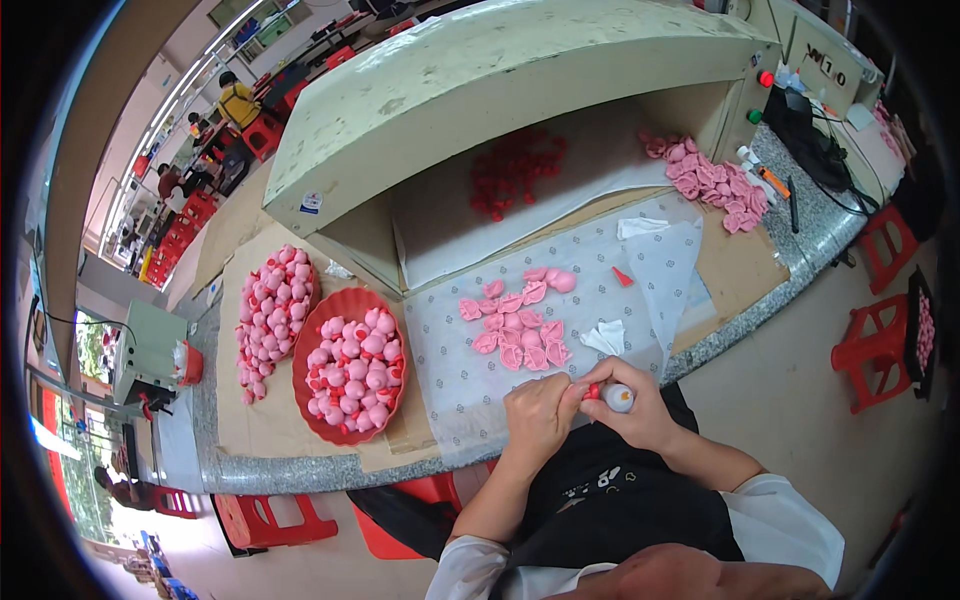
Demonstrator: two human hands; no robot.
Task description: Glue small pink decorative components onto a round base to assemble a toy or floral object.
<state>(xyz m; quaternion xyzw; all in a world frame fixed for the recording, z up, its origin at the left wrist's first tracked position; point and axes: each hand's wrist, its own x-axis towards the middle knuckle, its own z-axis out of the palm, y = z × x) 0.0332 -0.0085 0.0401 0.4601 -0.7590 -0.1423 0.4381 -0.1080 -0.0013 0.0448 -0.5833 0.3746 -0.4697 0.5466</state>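
Observation:
My left hand and my right hand meet over the near edge of the workbench. The right hand is closed round a small whitish bottle, its rounded end turned up. A small red piece shows between the hands, by the left fingertips. Those left fingers are pinched together, and what they grip is mostly covered. Just beyond lie several pink, petal-shaped pieces on a patterned white sheet. To their right are a small red cone-shaped piece and a crumpled white tissue.
A red bowl of round pink and red pieces stands left, beside another pink heap. Behind the sheet, a pale green hooded box holds red pieces. More pink pieces, a black pen and red stools are right.

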